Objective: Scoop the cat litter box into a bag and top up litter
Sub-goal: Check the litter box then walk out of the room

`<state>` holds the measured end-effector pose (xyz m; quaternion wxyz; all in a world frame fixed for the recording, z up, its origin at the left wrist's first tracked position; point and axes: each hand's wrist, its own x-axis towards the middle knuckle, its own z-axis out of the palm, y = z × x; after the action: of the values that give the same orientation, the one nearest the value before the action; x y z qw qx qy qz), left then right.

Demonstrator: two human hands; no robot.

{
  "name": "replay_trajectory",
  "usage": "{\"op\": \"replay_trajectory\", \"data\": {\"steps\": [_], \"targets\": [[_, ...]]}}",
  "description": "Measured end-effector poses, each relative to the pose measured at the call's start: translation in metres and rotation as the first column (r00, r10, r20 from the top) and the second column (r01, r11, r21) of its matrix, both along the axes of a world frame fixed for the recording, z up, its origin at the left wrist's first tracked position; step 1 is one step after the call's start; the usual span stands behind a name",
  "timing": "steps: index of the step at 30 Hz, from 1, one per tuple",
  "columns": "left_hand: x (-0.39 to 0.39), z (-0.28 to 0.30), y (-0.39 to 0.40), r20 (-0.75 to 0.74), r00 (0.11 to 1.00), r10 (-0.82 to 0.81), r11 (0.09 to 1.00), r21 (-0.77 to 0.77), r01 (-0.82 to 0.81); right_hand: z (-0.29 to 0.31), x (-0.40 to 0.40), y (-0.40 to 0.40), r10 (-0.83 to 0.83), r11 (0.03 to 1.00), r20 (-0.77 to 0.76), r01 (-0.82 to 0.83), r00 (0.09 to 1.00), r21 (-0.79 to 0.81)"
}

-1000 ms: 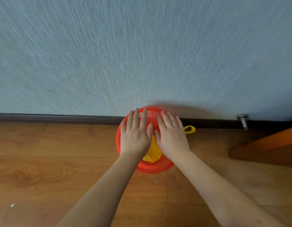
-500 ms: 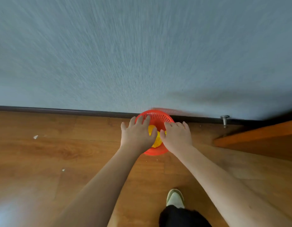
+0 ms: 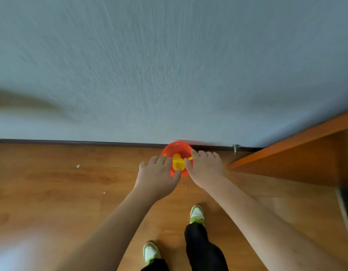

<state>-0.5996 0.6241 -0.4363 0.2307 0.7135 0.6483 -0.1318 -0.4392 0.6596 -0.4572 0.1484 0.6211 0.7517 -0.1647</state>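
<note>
A small red mesh basket (image 3: 178, 148) stands on the wooden floor against the wall's dark skirting. A yellow bag (image 3: 177, 164) sits inside it, with a yellow strip poking out to the right. My left hand (image 3: 157, 176) hovers over the basket's left side, fingers spread and relaxed, holding nothing. My right hand (image 3: 205, 167) hovers over its right side, fingers loosely spread, empty too. Whether either hand touches the basket I cannot tell. No litter box or scoop is in view.
A grey textured wall (image 3: 169, 65) fills the upper half. An orange wooden door or panel (image 3: 298, 157) juts out at the right, with a metal doorstop (image 3: 235, 148) at the skirting. My two feet in green-and-white shoes (image 3: 197, 214) stand below. Small white scraps (image 3: 78, 166) lie at left.
The view has pulled back and up, so the basket looks smaller and my legs and feet have come into sight. Both hands have drawn apart, uncovering the yellow bag.
</note>
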Motion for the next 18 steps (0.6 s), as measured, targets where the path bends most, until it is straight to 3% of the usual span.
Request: {"op": "replay_trajectory", "data": {"steps": [5, 10, 18], "targets": [[-0.006, 0.087, -0.032, 0.015, 1.000, -0.025, 1.000, 0.005, 0.025, 0.091, -0.005, -0.037, 0.029, 0.999, 0.016, -0.030, 0.999, 0.044], [-0.019, 0.167, -0.063, 0.020, 0.999, -0.044, 0.983, 0.181, 0.040, 0.157, -0.011, -0.080, 0.048, 0.995, -0.015, -0.046, 0.999, 0.084], [-0.021, 0.242, -0.098, 0.049, 0.999, -0.015, 0.978, 0.208, 0.005, 0.226, -0.001, -0.115, 0.023, 0.997, -0.086, -0.017, 0.996, 0.072]]}}
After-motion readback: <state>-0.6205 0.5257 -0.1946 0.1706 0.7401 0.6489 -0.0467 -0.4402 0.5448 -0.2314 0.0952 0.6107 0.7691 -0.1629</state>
